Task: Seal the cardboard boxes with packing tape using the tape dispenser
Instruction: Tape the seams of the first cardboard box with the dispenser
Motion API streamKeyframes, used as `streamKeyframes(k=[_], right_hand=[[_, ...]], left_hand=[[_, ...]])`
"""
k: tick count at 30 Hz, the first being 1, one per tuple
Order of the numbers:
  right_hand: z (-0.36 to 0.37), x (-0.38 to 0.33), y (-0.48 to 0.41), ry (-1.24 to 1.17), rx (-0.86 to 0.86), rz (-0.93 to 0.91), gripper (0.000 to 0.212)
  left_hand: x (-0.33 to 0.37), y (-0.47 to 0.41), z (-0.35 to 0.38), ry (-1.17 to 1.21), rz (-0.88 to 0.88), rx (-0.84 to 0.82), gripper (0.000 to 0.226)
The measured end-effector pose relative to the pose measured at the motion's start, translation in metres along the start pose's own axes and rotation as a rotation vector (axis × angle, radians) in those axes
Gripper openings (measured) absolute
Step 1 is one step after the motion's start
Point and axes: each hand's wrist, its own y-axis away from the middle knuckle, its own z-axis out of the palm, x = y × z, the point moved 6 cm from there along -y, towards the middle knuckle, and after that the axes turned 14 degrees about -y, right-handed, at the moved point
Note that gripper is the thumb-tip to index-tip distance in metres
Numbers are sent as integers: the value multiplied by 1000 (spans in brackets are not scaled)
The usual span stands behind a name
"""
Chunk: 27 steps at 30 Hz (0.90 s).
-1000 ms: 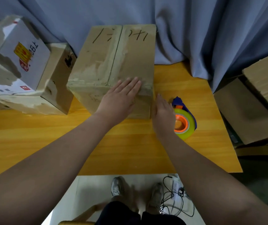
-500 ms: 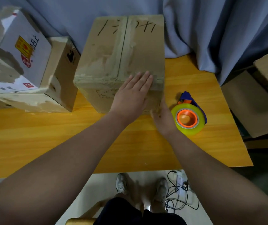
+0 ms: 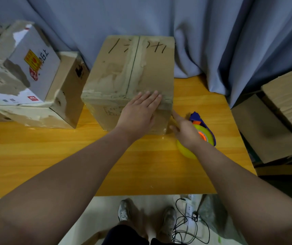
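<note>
Your box (image 3: pixel 129 82) at 12 o'clock is matt brown cardboard, rough and scuffed pale along its seam. The table (image 3: pixel 71 156) looks like smooth wood, yellow and faintly glossy. At 3 o'clock the tape dispenser (image 3: pixel 194 116) is blue plastic; its tape roll (image 3: pixel 209 137) is shiny and translucent. The curtain (image 3: pixel 212 32) behind is soft, matt cloth.

Right hand (image 3: pixel 186 134) covers the near-left part of the tape dispenser (image 3: pixel 206 136); fingertip contact with the cardboard box (image 3: pixel 141 68) is indeterminate. Left hand (image 3: pixel 140 114) half-hides the printed mark (image 3: pixel 111 110), illegible. Stacked boxes (image 3: pixel 26 76) are cut by the left frame edge.
</note>
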Motion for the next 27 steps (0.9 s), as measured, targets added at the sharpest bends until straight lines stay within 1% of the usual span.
streamKeyframes(k=[5,10,13,16,18,20,25,27], right_hand=[[-13,-18,-24,155,18,5,82],[-9,-20,-36,213,19,28,110],[-11,-25,-43,213,1,33,128],[-22,-37,-44,136,13,-43,137],[-32,-48,-41,41,43,-146,133],[-40,-58,-36,41,53,-240,121],[-45,-70,-34,253,33,-424,70],[-42,-72,-32,314,8,-493,60]], left_hand=[[-1,-1,2,36,-13,6,59],[-1,0,4,83,-40,39,58],[-1,0,4,88,-50,53,57],[-2,1,5,99,-58,65,55],[-3,0,5,100,-56,64,54],[-3,-1,5,94,-53,68,53],[-2,-2,4,90,-46,53,55],[-1,-2,5,107,-47,60,54]])
